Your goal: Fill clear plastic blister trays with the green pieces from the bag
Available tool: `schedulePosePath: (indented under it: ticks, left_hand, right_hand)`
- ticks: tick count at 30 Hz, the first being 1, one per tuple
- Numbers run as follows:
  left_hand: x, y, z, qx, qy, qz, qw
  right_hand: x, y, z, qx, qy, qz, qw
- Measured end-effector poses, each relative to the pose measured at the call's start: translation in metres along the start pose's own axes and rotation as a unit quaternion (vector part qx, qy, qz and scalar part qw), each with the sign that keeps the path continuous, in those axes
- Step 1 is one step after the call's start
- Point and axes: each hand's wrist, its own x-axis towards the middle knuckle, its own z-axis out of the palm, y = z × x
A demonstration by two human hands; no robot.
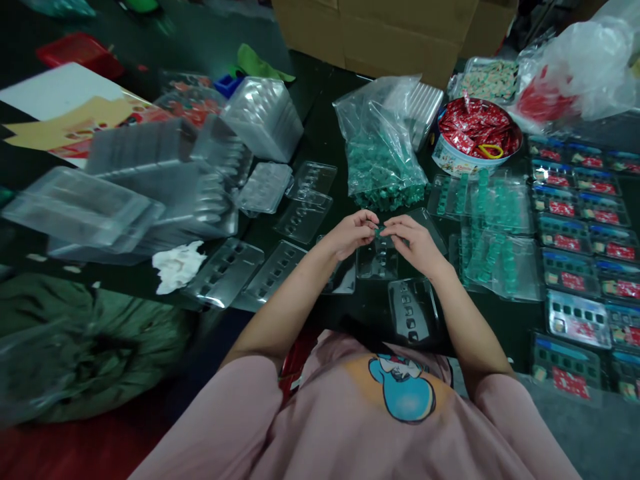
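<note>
Pinching a small green piece (380,231) between the fingertips of both hands, the person holds it just above a clear blister tray (379,259) on the dark table (320,143); the left hand (350,233) and the right hand (413,243) are each curled closed around that piece, fingertips meeting at the middle. The step in hand looks like loading green pieces into the tray's pockets, and this tray seems barely begun. The next move would call for lining the piece up over one pocket and pressing it down squarely, since the pockets are small and close together. At twelve o'clock from the hands stands a plastic bag of green pieces (383,167). At three o'clock lie trays already filled with green pieces (493,233), and farther out finished packs with red labels (583,220). At nine to ten o'clock lie empty clear trays (225,270) and tall stacks of them (150,193). At one o'clock sits a round tin of red packets (475,133).
</note>
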Motion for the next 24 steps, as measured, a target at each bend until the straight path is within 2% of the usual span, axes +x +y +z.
schedulePosePath:
  ticks: [3, 7, 10, 12, 15, 20, 22, 24]
  left_hand:
    - [-0.001, 0.001, 0.0, -0.037, -0.024, -0.039, 0.998]
    - [-0.003, -0.003, -0.002, 0.0, -0.032, -0.013, 0.999]
    - [-0.003, -0.007, -0.003, 0.067, -0.021, 0.042, 0.997]
    - [-0.002, -0.01, -0.003, 0.094, -0.019, 0.073, 0.993]
    - [0.001, -0.011, 0.001, 0.096, -0.014, 0.133, 0.986]
    - [0.005, -0.01, 0.012, 0.064, 0.009, 0.253, 0.965]
    - [0.005, -0.011, 0.016, 0.032, 0.016, 0.257, 0.966]
    - [0.005, -0.013, 0.018, -0.012, 0.022, 0.228, 0.973]
  right_hand:
    - [-0.001, 0.003, 0.006, -0.013, -0.013, -0.002, 1.0]
    - [-0.003, 0.021, 0.019, 0.09, 0.031, 0.103, 0.99]
    - [-0.004, 0.029, 0.026, 0.226, 0.061, 0.204, 0.951]
    - [-0.002, 0.029, 0.029, 0.295, 0.075, 0.244, 0.921]
    - [0.003, 0.024, 0.031, 0.35, 0.087, 0.27, 0.893]
    - [0.011, 0.013, 0.029, 0.404, 0.086, 0.291, 0.863]
    - [0.011, 0.009, 0.03, 0.433, 0.077, 0.302, 0.846]
    - [0.011, 0.007, 0.031, 0.468, 0.079, 0.315, 0.822]
